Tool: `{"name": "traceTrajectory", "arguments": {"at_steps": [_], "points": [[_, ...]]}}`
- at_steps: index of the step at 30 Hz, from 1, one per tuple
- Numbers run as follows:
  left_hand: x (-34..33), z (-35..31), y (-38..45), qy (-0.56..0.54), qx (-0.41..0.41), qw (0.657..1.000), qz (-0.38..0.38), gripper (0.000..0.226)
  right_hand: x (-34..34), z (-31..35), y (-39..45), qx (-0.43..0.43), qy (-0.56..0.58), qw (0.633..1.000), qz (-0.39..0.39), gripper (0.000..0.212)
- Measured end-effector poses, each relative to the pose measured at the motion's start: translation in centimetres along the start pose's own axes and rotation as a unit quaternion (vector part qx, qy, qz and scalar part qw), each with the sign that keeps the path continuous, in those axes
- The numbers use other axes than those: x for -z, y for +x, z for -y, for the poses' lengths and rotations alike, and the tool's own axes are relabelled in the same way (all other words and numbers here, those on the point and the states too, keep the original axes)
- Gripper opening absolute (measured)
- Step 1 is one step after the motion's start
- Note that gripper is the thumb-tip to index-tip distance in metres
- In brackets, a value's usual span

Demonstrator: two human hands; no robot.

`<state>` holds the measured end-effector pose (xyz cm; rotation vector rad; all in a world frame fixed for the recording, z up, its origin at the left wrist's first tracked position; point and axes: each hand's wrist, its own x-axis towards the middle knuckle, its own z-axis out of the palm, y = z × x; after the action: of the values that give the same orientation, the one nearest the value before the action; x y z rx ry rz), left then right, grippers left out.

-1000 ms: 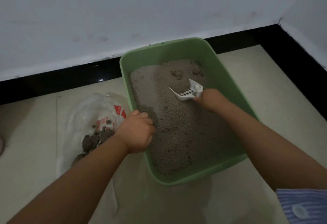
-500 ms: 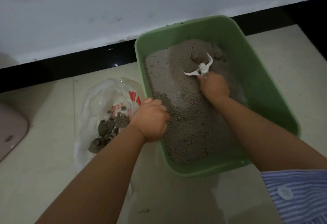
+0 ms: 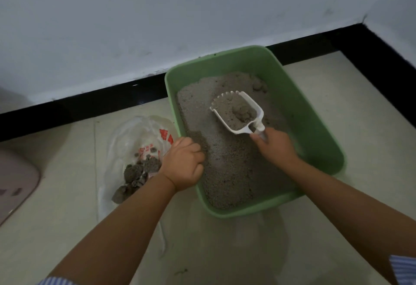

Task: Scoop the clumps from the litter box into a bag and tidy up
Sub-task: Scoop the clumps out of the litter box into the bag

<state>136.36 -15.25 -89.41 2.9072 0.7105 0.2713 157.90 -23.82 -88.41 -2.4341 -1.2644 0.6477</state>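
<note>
Grey clumps (image 3: 135, 175) already fill your clear plastic bag (image 3: 135, 140) at left; your right hand (image 3: 275, 147) grips the loaded white slotted scoop (image 3: 236, 112), left hand (image 3: 183, 163) clasps the green litter box (image 3: 315, 113) rim.

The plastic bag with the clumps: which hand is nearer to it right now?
Left. The left hand grips the litter box rim right beside the plastic bag. The right hand is over the litter, farther off, holding the loaded scoop.

The pale pink rounded object (image 3: 15, 185) is cut off at the left edge; the white plastic scoop's handle (image 3: 261, 132) disappears inside the right hand (image 3: 275, 147).
</note>
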Motion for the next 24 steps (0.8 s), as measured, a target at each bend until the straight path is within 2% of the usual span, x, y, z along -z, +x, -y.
{"name": "traceTrajectory", "arguments": {"at_steps": [4,9,18,24], "points": [[-0.7,-0.4,-1.6,-0.018,0.001,0.999,-0.041,0.026,1.8,-1.0,-0.8,0.006,0.002,1.000,-0.022,0.037],[-0.8,-0.5,-2.1,-0.016,-0.006,0.997,-0.071,0.023,2.2,-1.2,-1.6,0.002,0.050,0.998,-0.031,0.025],[-0.7,-0.7,-2.1,0.024,-0.027,0.995,-0.089,0.023,1.4,-0.8,-1.7,0.017,0.003,1.000,-0.002,0.031],[-0.8,-0.8,-2.1,0.021,-0.038,0.994,-0.096,0.024,1.3,-1.3,-2.2,0.003,0.005,1.000,-0.002,0.027]]}}
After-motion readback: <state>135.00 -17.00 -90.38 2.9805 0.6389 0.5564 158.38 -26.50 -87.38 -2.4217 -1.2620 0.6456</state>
